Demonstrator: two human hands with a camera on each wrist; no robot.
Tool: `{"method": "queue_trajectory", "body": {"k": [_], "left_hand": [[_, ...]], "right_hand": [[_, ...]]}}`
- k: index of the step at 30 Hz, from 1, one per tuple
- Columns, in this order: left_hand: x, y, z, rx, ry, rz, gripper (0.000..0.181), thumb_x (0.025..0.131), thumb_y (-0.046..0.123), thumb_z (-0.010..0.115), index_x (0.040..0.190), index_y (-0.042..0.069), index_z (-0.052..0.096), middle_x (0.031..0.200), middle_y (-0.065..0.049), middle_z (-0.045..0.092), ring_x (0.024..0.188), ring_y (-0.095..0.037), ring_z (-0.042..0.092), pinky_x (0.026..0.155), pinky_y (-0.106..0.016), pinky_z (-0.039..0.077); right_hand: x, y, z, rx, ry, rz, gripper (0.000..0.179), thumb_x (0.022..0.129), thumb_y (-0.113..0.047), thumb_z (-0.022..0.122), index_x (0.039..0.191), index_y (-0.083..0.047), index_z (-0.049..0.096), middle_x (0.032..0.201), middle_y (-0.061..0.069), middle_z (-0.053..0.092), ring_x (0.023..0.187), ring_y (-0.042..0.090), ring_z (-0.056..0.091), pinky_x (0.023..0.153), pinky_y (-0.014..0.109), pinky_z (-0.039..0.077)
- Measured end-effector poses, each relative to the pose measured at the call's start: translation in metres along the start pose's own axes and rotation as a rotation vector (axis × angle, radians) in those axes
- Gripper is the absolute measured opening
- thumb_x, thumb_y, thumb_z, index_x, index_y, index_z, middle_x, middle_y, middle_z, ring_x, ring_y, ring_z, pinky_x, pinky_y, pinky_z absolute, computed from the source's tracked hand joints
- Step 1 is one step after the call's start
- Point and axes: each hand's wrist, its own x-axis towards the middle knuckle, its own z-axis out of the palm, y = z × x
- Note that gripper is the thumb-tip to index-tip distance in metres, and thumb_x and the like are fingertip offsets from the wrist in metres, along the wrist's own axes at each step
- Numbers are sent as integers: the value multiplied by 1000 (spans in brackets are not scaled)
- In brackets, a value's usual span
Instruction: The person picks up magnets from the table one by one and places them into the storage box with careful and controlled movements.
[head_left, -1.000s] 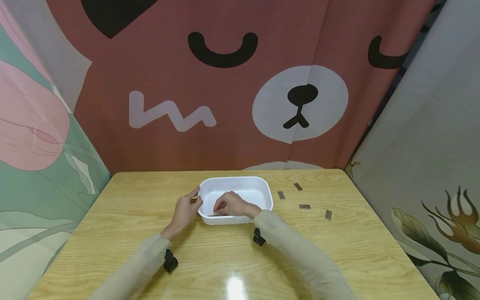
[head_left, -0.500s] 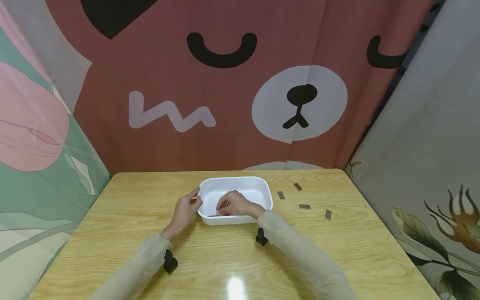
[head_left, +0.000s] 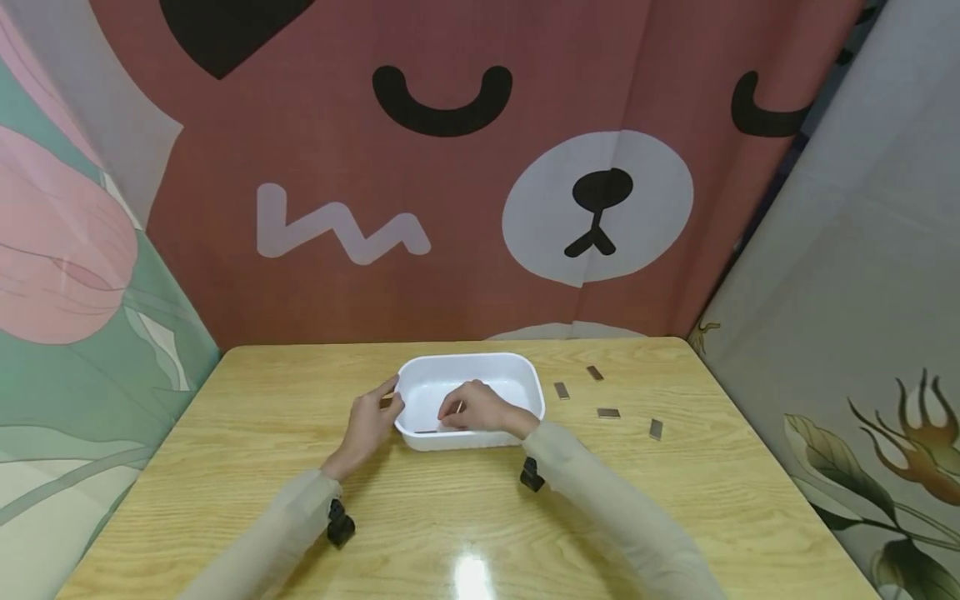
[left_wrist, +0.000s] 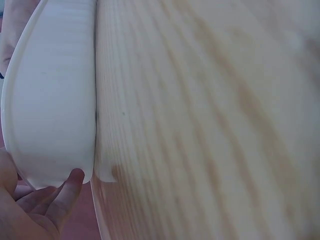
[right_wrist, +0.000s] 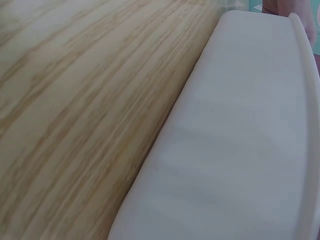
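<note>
White plastic tray (head_left: 465, 442), 1 no., upright nr. middle of worktop's (head_left: 420, 533) far edge.

L. hand (head_left: 369, 421): at tray's L. end; thumb & fingers curled abt. rim and outer wall, gripping it.

R. hand (head_left: 483, 410): inside tray, nr. front wall; fingers bent, tips close tog. Can't tell if gripping anything.

Dark strip (head_left: 425, 432): 1 no., in tray along front wall, L. of R. fingertips; poss. a tile.

Tiles, small, flat, 4 no., loose on worktop betw. tray and R. edge: tile A (head_left: 595, 372), nearest far edge; tile B (head_left: 562, 390), nearest tray; tile C (head_left: 608, 412), betw. B and D; tile D (head_left: 656, 429), nearest R. edge.

Risks (judged): tray light, prob. slides or tips if R. wrist leans on front rim or L. grip slackens. Anything thin in R. fingertips could slip, or catch the rim on a hasty lift. Dark strip may be knocked by same fingers. Tile B apt to be nudged if tray shifts R.

Obscured: R. fingertips too small in head view, not shown in R. wrist view, where outer wall fills most of frame. Tray floor nr. front wall hidden by rim & hand. L. wrist view cuts off part of L. hand; tile faces too small to read.
</note>
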Motion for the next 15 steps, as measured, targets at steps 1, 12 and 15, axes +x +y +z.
{"method": "queue_trajectory", "body": {"k": [1, 12, 15], "left_hand": [[0, 0, 0, 0, -1, -2, 43, 96, 3, 55, 138, -8, 52, 132, -27, 57, 104, -37, 67, 82, -33, 58], [0, 0, 0, -15, -4, 0, 44, 96, 4, 55, 137, -9, 52, 130, -28, 58, 104, -37, 67, 81, -33, 59], [0, 0, 0, -13, -5, 1, 44, 96, 4, 55, 138, -9, 52, 131, -28, 57, 104, -38, 67, 81, -33, 59]], "right_hand": [[-1, 1, 0, -5, 0, -6, 6, 90, -6, 72, 91, -4, 77, 76, -3, 72, 69, 3, 64, 66, 17, 53], [-13, 5, -8, -14, 10, -13, 6, 91, -7, 71, 92, -4, 77, 79, -1, 73, 68, 6, 66, 68, 19, 54], [-14, 6, -8, -18, 12, -6, 6, 91, -7, 72, 91, -5, 77, 77, -1, 72, 65, 3, 64, 67, 18, 53]]}}
